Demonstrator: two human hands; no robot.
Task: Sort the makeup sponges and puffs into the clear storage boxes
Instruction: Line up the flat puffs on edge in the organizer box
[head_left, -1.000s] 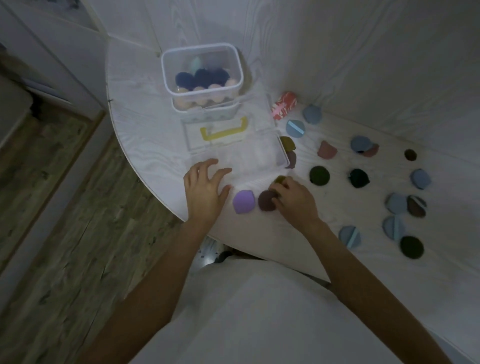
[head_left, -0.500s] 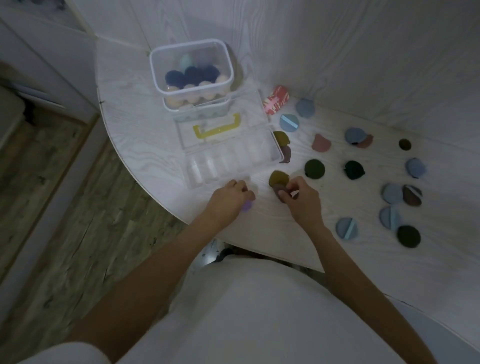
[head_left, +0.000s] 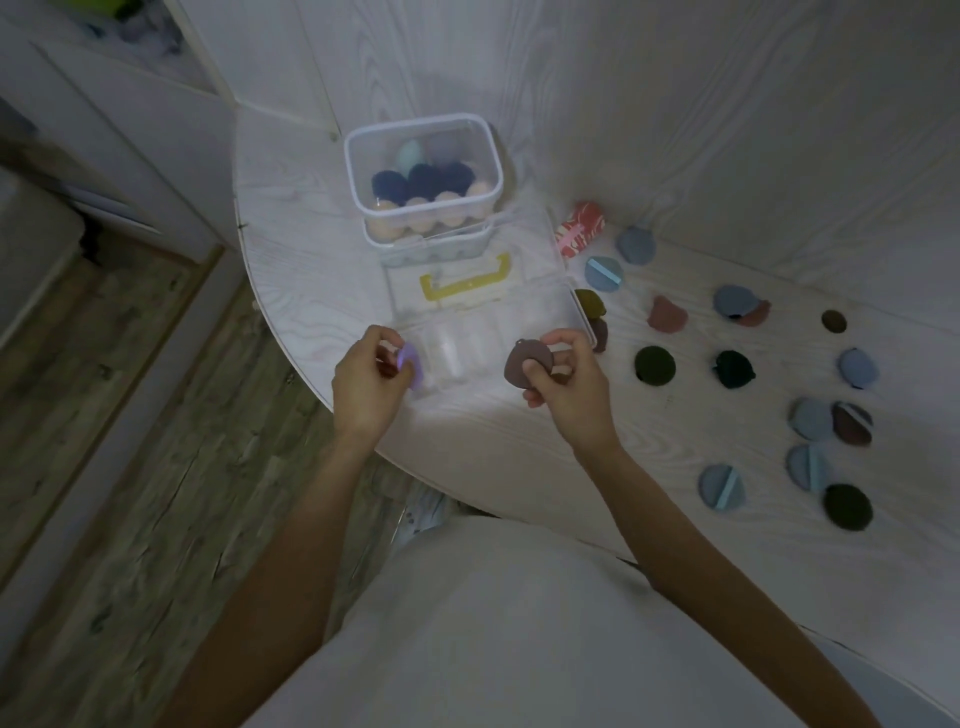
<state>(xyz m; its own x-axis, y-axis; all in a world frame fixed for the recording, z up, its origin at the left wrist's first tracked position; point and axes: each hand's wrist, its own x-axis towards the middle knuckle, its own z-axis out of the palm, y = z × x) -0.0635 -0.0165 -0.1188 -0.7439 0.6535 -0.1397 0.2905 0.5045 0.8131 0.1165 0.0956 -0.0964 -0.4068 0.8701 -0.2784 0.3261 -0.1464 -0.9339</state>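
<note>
Brown puff (head_left: 527, 364): flat, rounded, matte; pinched in the right hand (head_left: 566, 384), held above the near end of the empty clear box (head_left: 488, 338).
Lilac puff (head_left: 410, 364): soft, thin, edge-on; pinched in the left hand (head_left: 366, 384), at that box's left corner.
Risk: both grips look light, so either puff may slip to the table (head_left: 519, 447) edge or floor, or land crooked in the moulded slots.
Stacked box (head_left: 423, 176): holds dark blue and peach sponges.
Loose puffs (head_left: 654, 365): scattered right.

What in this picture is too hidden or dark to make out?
- Head view: the lower storage box is covered by the upper box; its contents are unclear.
- The olive puff sits partly behind the tray.
- The right hand hides part of the brown puff.
</note>
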